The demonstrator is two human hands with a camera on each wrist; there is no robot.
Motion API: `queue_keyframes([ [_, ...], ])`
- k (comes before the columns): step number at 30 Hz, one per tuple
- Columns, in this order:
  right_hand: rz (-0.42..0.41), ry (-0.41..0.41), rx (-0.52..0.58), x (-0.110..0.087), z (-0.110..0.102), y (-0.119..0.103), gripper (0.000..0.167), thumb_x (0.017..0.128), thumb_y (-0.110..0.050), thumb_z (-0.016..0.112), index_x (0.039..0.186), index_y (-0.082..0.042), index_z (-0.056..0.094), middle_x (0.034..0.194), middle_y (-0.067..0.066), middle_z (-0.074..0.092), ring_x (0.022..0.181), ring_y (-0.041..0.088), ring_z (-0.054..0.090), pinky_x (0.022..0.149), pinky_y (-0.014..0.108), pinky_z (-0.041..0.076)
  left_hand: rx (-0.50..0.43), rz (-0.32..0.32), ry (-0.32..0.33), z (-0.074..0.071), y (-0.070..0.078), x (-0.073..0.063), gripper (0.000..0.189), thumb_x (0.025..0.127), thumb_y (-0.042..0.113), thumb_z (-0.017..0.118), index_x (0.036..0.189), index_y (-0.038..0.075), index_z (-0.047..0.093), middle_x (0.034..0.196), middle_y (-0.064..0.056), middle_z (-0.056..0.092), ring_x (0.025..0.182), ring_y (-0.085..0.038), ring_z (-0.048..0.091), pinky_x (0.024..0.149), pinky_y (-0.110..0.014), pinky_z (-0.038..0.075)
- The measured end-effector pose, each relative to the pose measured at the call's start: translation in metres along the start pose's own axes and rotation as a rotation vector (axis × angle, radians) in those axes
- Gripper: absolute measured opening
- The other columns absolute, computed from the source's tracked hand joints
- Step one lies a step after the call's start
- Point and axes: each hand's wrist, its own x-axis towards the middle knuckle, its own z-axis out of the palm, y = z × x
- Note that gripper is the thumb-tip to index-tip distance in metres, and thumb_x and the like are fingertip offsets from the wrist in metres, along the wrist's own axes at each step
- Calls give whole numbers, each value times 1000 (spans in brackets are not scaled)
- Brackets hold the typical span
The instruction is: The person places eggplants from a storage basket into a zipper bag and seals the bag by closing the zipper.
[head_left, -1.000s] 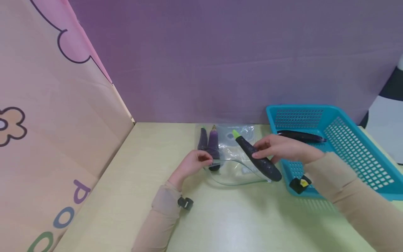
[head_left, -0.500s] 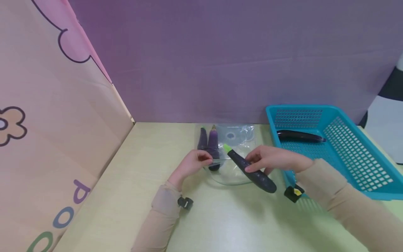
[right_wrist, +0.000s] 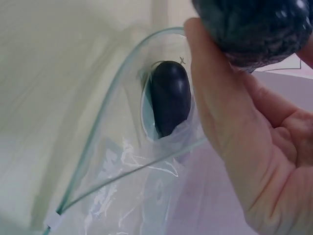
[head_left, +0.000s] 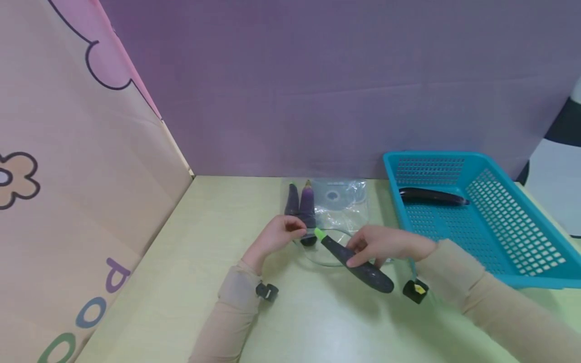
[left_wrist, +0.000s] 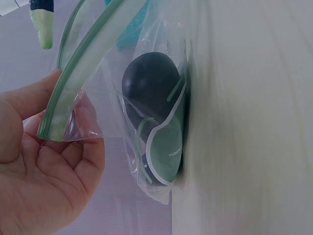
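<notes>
My left hand (head_left: pixel 278 235) pinches a corner of the mouth of a clear zip bag (head_left: pixel 342 212), whose green-edged opening (left_wrist: pixel 78 68) gapes. Two eggplants lie inside the bag at its left side, one slim (head_left: pixel 292 199) and one thicker and purple (head_left: pixel 307 204). In the left wrist view a rounded dark end (left_wrist: pixel 150 83) shows through the plastic. My right hand (head_left: pixel 379 247) grips a dark eggplant (head_left: pixel 363 269) by its middle, tilted, with its bright green stem end over the bag's opening near the left fingertips. The right wrist view shows its blunt end (right_wrist: pixel 259 29) close up.
A blue perforated basket (head_left: pixel 454 242) stands on the right of the table (head_left: pixel 195 252), with one dark eggplant (head_left: pixel 433 196) in it. A purple backdrop (head_left: pixel 317 91) rises behind the table, and a printed panel (head_left: pixel 91 166) stands on the left.
My right hand has carried the eggplant left and toward me, from beside the basket to over the bag's mouth. The left hand has stayed at the bag's corner.
</notes>
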Motion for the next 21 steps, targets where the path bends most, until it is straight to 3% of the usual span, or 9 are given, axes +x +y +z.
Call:
queue_keyframes([
  [12,18,17,12,7,13,8,18,85,-18,67,97,-4,68,90,5,67,76,16,65,65,35,58,4,-10,-4,0,1,0,14,87,10,65,99,2,68,96,-8,68,86,-15,61,77,-25,52],
  [21,24,44,57,11,22,13,24,85,-20,68,100,-2,68,96,6,66,77,16,66,65,35,58,9,-3,-12,-1,-2,1,15,88,10,64,100,1,67,96,-8,68,87,-16,61,78,-25,52],
])
